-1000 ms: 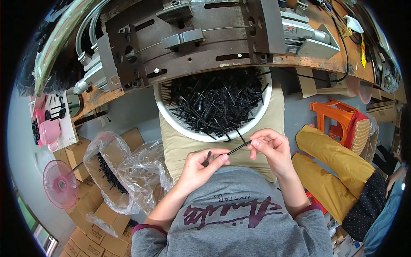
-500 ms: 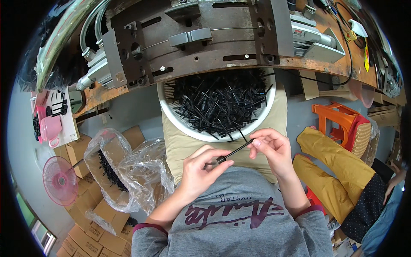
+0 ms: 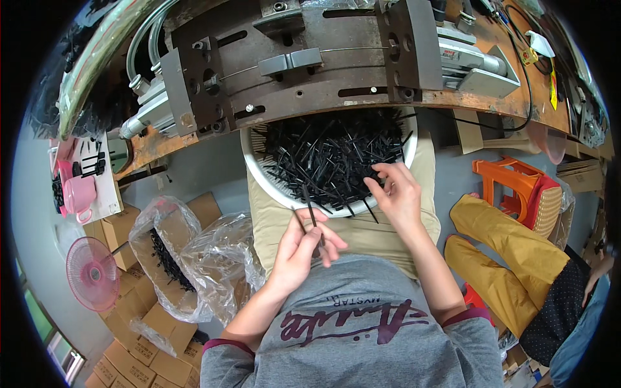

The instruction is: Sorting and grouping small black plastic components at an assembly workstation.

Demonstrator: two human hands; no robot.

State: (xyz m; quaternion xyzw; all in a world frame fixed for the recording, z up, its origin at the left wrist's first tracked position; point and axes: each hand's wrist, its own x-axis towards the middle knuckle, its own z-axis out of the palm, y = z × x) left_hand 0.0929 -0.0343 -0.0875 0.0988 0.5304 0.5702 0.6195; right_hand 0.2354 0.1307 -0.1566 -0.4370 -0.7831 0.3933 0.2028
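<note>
My left hand [image 3: 299, 253] is in front of the basket, palm partly turned up. Its thumb presses a thin black plastic stick [image 3: 310, 207] against the fingers, and the stick points up over the basket rim. A second dark, thin piece shows beside it in the same hand. My right hand [image 3: 400, 199] hovers at the right front of the basket, thumb and fingers apart, close to the loose pieces. Nothing shows between those fingertips. The round white basket [image 3: 264, 176] rests on my lap, heaped with many black plastic sticks [image 3: 336, 152].
A metal fixture [image 3: 291, 61] with a taut wire sits on the wooden bench [image 3: 482, 103] ahead. At left are a pink fan [image 3: 92, 274], a plastic-lined box [image 3: 194, 284] and stacked cartons [image 3: 129, 359]. An orange stool [image 3: 508, 184] and a seated person [image 3: 511, 249] are at right.
My hands have separated. The right hand let go of the stick's end and moved up to the basket. The left hand turned, and its stick now points away from me.
</note>
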